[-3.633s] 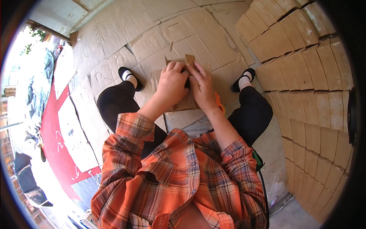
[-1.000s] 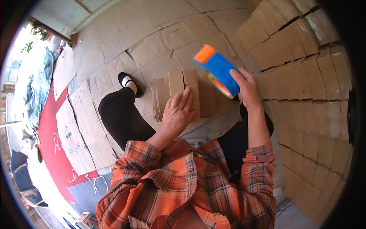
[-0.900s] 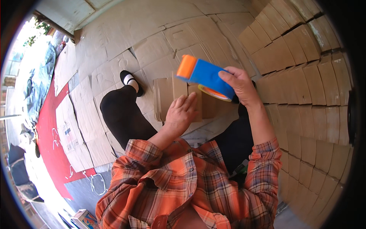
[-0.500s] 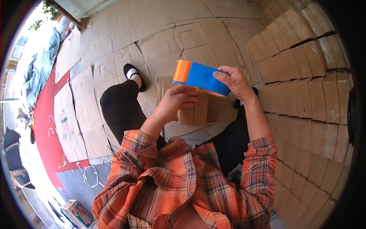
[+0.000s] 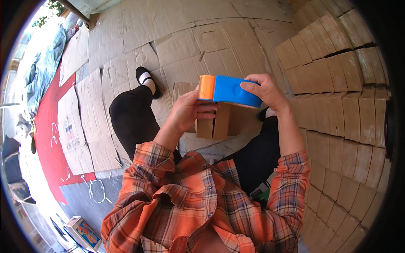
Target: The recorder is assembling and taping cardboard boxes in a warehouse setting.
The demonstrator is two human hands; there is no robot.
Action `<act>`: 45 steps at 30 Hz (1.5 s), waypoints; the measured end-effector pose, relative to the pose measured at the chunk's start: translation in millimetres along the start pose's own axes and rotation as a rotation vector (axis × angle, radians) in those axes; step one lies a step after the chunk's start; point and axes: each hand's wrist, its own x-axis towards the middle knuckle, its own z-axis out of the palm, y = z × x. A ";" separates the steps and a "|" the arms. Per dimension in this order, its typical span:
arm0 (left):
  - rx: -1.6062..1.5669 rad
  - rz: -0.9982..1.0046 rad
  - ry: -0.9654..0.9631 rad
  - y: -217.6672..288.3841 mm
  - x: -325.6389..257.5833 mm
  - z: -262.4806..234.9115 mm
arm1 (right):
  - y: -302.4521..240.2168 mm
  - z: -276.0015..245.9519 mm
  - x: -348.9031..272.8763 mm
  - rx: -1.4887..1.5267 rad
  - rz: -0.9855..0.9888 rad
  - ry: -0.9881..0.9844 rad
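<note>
Right grip [image 5: 268, 94] around tape dispenser [image 5: 230, 89] (blue, orange-ended), printed cardboard [image 5: 72, 134] at left.

A flat red sheet [image 5: 47, 147] lies at left, crumpled grey-blue plastic sheeting [image 5: 45, 74] at upper left, a white-edged rectangular box [image 5: 85, 234] at lower left.

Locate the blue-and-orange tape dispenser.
In the head view, the tape dispenser is just above centre, between the left grip and the right grip, partly hiding a cardboard box.
</note>
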 end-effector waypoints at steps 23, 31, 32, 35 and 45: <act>0.232 0.324 0.234 -14.0 -2.1 3.8 | 23.0 3.0 4.7 0.221 0.009 -0.046; 0.762 0.751 0.486 -19.6 2.7 4.0 | 26.2 6.3 5.6 0.209 -0.007 -0.018; 0.530 0.575 0.458 -21.7 0.7 6.9 | 26.8 6.6 5.4 0.210 -0.006 -0.021; 0.550 0.605 0.438 -17.4 -1.0 7.6 | 27.6 4.5 5.0 0.218 -0.010 -0.007; 0.704 0.793 0.454 -20.2 2.0 9.6 | 32.5 6.0 2.9 0.214 -0.005 0.010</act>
